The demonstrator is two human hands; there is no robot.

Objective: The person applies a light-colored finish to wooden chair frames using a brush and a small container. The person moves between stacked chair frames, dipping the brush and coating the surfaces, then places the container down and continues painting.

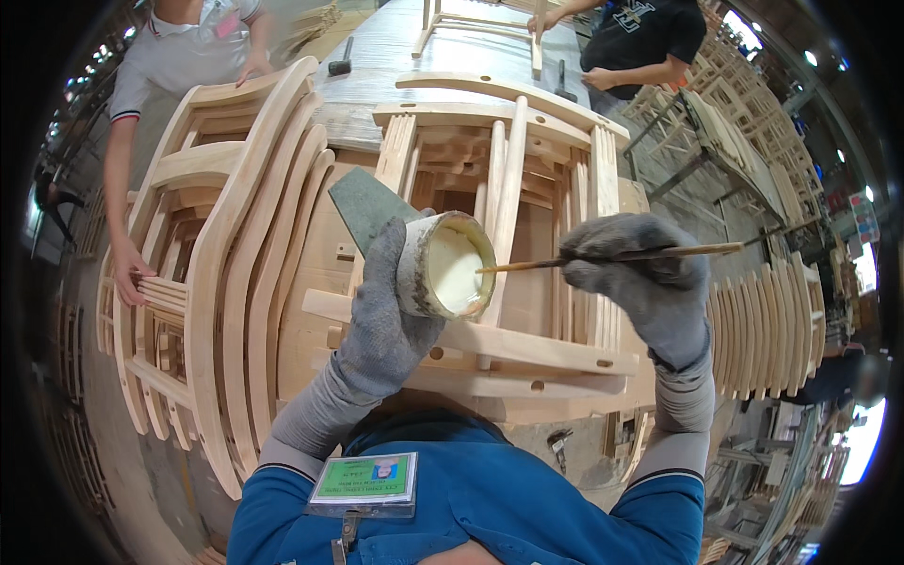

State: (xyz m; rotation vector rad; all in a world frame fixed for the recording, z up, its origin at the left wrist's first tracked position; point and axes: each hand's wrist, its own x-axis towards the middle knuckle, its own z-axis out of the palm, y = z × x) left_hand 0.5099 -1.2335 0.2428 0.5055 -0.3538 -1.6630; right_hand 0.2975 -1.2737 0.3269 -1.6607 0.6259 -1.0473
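Observation:
My left hand (381, 315), in a grey glove, is wrapped round a cup (415, 268) with a crusted rim, tilted so that its pale cream liquid (455, 273) shows. A flat grey-green plate (363, 209) sticks out behind the cup on the left; whether the same hand grips it is hidden. In my right hand (640, 273), gloved too, a thin wooden stick (692, 250) is pinched, its tip at the liquid inside the cup. Below both hands lie wooden frames with slots and holes in their rails (537, 350).
Curved wooden chair backs (235, 217) stand stacked at left, where a person in white rests a hand (130, 273). Across the table (386, 56), a person in black holds a wooden frame (471, 19). Two mallets (341, 64) lie there. More wooden parts (767, 330) stand at right.

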